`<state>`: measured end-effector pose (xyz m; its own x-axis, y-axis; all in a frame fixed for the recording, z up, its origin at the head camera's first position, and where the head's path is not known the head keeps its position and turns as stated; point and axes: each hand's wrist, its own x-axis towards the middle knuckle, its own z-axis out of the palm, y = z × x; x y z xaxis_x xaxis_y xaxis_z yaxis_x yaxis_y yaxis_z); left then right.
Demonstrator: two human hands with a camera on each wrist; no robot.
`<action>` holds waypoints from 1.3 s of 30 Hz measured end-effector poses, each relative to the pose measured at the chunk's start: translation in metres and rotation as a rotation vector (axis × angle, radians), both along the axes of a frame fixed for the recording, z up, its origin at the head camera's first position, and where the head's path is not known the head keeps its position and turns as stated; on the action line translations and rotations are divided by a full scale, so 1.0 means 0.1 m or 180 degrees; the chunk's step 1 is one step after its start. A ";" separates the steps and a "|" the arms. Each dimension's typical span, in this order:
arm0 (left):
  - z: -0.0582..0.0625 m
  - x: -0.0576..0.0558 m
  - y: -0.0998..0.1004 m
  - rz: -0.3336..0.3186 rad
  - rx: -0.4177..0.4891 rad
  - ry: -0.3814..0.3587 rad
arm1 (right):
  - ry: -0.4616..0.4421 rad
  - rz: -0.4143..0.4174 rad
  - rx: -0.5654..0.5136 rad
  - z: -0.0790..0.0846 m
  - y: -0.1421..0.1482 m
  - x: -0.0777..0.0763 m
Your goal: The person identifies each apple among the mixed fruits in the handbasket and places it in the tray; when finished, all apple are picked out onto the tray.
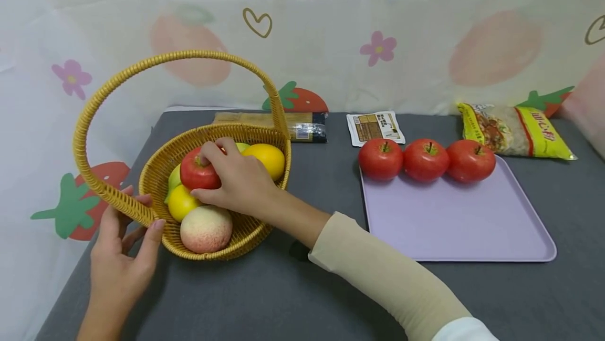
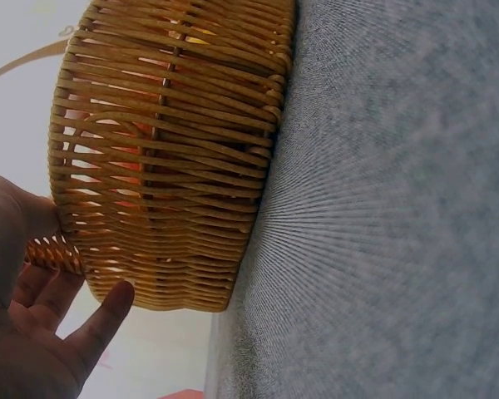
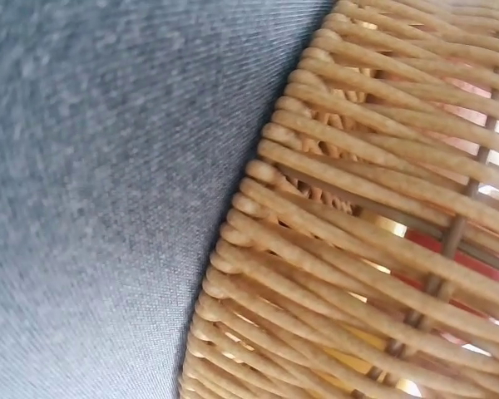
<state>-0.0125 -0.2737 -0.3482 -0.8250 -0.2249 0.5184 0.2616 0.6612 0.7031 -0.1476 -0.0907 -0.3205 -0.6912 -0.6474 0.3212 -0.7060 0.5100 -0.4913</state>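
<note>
A woven basket [image 1: 250, 238] with a tall arched handle [image 1: 101, 186] stands on the left of the table. My left hand [image 1: 124, 251] grips it where the handle meets the rim, thumb on the near side. The left wrist view shows that hand [image 2: 46, 320] beside the wicker wall [image 2: 166, 158]. Reaching over the basket, my right hand [image 1: 241, 181] holds a red apple [image 1: 196, 172] among the fruit, thumb and fingers curled round it. A peach [image 1: 206, 229] lies in front, with a yellow fruit [image 1: 182, 203] and a larger orange-yellow one [image 1: 267, 161] nearby. Green fruit [image 1: 174, 178] is partly hidden.
To the right, a lilac tray [image 1: 454, 225] bears three red apples [image 1: 426, 160] along its far edge. Behind lie a long packet [image 1: 307, 126], a small white-and-brown pouch [image 1: 375, 126] and a yellow bag [image 1: 515, 131]. A printed cloth [image 1: 340, 26] hangs at the back.
</note>
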 end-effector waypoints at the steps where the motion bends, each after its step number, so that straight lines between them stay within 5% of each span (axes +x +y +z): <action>1: 0.00 0.00 0.00 -0.0008 0.0007 0.0006 | -0.0021 0.0012 -0.0025 0.00 0.01 0.00; 11: -0.01 -0.01 -0.02 -0.0019 0.0020 0.0013 | -0.0111 0.0262 -0.0118 0.05 0.15 0.11; 39: -0.01 0.00 -0.01 0.0024 -0.0003 -0.0027 | -0.0213 0.0313 -0.0525 0.05 0.58 0.32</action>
